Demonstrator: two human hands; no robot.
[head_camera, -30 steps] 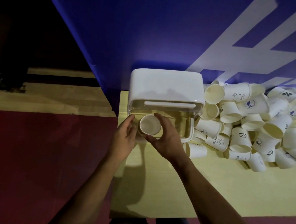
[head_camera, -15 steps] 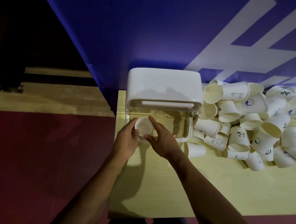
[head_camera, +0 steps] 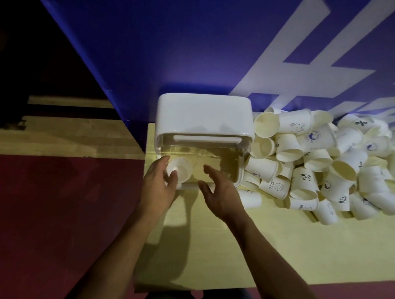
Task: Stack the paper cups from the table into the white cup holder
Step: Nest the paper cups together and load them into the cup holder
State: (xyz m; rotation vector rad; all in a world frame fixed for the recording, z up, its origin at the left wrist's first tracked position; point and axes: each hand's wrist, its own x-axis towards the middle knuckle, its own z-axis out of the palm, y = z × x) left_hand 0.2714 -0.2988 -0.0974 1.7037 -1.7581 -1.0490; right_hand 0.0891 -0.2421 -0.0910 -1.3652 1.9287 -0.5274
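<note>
The white cup holder [head_camera: 205, 114] stands at the table's back left, its clear front compartment facing me. A paper cup [head_camera: 181, 169] sits bottom-up at the left end of that compartment. My left hand [head_camera: 158, 185] grips it, thumb across its base and fingers round its left side. My right hand [head_camera: 219, 192] hovers just right of the cup, fingers spread, holding nothing. A big heap of paper cups [head_camera: 325, 161], many with small printed pictures, lies right of the holder.
The yellow table [head_camera: 266, 253] has bare surface in front of the heap and near my arms. A blue wall with white lettering [head_camera: 221, 46] rises right behind the holder. Left of the table the floor is red and tan.
The cup has moved left along the holder's front. My right hand has let go of it and pulled back with fingers spread; my left hand still holds it.
</note>
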